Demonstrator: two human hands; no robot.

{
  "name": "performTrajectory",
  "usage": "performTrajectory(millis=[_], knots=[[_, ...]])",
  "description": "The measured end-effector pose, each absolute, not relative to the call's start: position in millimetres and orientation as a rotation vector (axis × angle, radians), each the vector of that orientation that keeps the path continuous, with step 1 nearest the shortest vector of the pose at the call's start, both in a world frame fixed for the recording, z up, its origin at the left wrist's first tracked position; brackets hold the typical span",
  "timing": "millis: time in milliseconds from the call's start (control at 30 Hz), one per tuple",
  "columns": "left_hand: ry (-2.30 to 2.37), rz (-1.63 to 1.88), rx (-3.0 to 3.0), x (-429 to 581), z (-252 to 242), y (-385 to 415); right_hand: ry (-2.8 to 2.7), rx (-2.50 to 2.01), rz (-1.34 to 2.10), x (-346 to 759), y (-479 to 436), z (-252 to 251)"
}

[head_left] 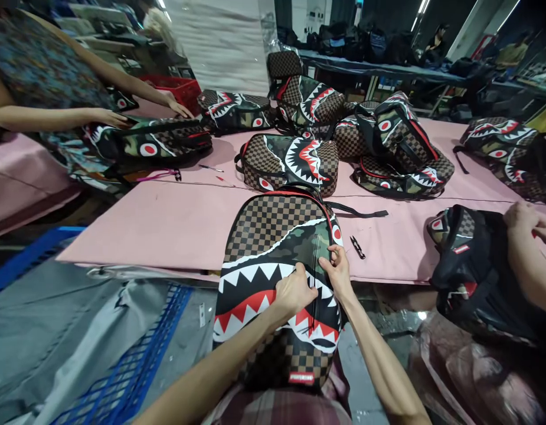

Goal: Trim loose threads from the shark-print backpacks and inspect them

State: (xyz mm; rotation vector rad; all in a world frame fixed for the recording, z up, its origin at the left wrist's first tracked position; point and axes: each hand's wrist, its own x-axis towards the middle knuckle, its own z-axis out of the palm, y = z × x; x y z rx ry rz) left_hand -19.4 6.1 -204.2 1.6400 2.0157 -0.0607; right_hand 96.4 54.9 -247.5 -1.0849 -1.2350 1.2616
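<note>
Backpack (pixel 273 260) w/ shark-mouth print lies front-up, half on the pink table (pixel 166 227), bottom end hanging toward the person's lap; long axis runs straight away from the wearer. Left hand (pixel 294 292) presses on the teeth print, fingers curled together just left of the vertical front zipper (pixel 316 265). Right hand (pixel 339 273) sits right of that zip, thumb + forefinger pinching fabric at its edge. Both hands equally near; zip lies between them. Thread snips (pixel 357 247) rest just beside the right hand. Zip pull isn't visible, maybe hidden under fingers. Co-workers' hands handle other bags at left and right edges, partly cut off.
</note>
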Motion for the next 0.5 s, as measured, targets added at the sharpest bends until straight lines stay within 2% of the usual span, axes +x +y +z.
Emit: performTrajectory(millis=[300, 400, 500], knots=[[2.103, -0.081, 1.883, -28, -183, 0, -1.464, -1.246, 1.026, 97, 45, -243], [2.085, 0.01, 1.994, -45, -169, -20, -1.57, -1.323, 0.783, 106, 42, -244], [2.153, 0.19, 2.036, -59, -169, -41, -1.635, -1.289, 0.402, 106, 26, -243]])
